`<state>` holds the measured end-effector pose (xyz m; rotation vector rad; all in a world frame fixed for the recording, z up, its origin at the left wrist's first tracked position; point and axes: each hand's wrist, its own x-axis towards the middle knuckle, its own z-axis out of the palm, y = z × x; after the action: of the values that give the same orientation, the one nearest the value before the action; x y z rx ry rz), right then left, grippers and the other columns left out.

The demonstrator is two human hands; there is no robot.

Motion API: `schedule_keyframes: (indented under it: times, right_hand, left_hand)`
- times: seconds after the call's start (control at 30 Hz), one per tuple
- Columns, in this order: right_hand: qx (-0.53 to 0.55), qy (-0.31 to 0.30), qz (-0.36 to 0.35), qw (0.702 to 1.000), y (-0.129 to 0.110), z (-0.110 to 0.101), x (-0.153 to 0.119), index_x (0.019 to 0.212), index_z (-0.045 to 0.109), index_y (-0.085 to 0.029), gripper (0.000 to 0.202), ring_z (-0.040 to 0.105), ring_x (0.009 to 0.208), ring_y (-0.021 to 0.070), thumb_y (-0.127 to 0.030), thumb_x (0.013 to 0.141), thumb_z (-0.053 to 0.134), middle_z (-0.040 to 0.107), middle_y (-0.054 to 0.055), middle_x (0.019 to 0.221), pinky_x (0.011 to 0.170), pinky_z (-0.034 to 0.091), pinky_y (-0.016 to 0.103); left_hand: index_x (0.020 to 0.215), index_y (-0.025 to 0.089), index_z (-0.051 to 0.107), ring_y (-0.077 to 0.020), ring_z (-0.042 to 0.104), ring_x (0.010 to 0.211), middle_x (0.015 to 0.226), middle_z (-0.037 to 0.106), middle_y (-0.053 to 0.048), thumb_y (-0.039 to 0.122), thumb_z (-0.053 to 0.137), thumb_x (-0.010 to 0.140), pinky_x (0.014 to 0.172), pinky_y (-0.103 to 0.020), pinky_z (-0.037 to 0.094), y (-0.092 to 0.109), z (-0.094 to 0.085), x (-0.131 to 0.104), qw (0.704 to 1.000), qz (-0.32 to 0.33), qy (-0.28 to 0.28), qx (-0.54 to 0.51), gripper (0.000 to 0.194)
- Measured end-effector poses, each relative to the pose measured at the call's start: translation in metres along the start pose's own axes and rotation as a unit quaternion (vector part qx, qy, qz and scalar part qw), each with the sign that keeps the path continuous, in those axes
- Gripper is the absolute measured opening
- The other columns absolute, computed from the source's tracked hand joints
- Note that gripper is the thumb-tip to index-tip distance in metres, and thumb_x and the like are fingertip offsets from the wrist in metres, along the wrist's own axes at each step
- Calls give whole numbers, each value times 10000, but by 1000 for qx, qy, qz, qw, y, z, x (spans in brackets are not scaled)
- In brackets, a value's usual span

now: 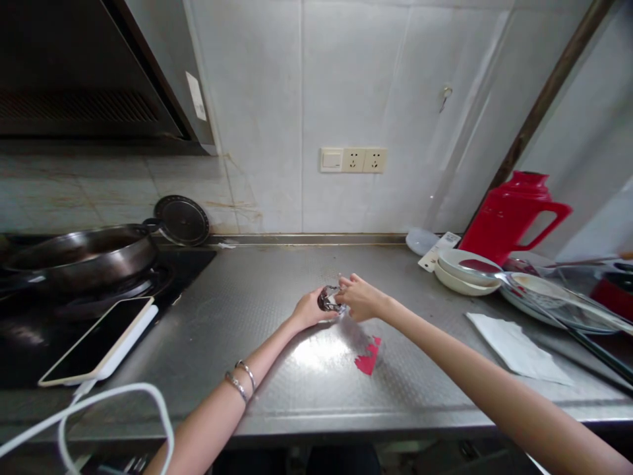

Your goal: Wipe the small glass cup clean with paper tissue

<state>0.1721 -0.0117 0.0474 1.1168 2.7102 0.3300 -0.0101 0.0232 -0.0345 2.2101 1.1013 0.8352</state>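
A small round object, dark brown with shiny silvery parts and a pale patch in its middle, is just above the steel counter. It could be a small jar or a wrapped piece; I cannot tell which. My left hand curls round its left side and holds it. The fingers of my right hand are bent and pinched together at its right edge, partly hiding it. What exactly these fingertips grip is too small to make out. Nearer the counter's front lies a torn red scrap.
At left, a steel pan stands on the black stove, with a phone and white cable nearer me. To the right are stacked bowls, a red thermos jug, a white napkin and a plate with utensils.
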Motion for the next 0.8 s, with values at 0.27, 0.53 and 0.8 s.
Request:
schedule_keyframes:
  times: [0.27, 0.53, 0.8]
  right_hand:
    - [-35, 53, -40, 997, 9, 16, -6, 1105, 580, -215, 420, 451, 1059, 268, -197, 687, 610, 650, 75, 1107, 797, 305, 359]
    - [-30, 70, -23, 997, 3, 13, -3, 1055, 615, -201, 353, 468, 1042, 269, -170, 706, 579, 663, 69, 1025, 810, 314, 380]
    - [10, 69, 55, 996, -11, 6, -10, 912, 658, -196, 236, 504, 1024, 258, -136, 713, 548, 675, 79, 985, 818, 338, 369]
  left_hand:
    - [1165, 199, 563, -188, 626, 807, 932, 696, -23, 413, 758, 583, 705, -253, 450, 3, 0, -2, 1000, 1, 13, -17, 650]
    - [1181, 207, 566, -211, 631, 845, 965, 696, -36, 395, 778, 554, 750, -274, 453, 2, 1, -2, 999, 0, 30, -31, 688]
    - [1150, 212, 578, -183, 622, 795, 920, 702, -18, 328, 780, 553, 694, -245, 443, 9, -2, -4, 999, 6, 29, -43, 641]
